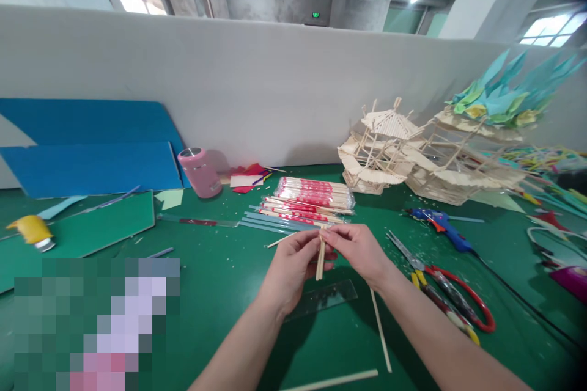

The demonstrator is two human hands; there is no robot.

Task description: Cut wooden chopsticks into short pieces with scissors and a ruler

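Observation:
My left hand (pixel 291 266) and my right hand (pixel 360 250) meet above the green table (pixel 220 293), both pinched on a short bundle of wooden sticks (pixel 320 263) held upright between them. Just beyond the hands lie packs of wrapped chopsticks (pixel 314 198) with red print. A clear ruler (pixel 328 298) lies flat under the hands. A loose thin stick (pixel 380 330) rests on the table by my right forearm.
Red-handled scissors (pixel 452 296) and a blue glue gun (pixel 443 226) lie to the right. Wooden stick pavilion models (pixel 413 156) stand at the back right. A pink cup (pixel 200 172), blue boards (pixel 92 146) and a yellow object (pixel 32 231) sit at the left.

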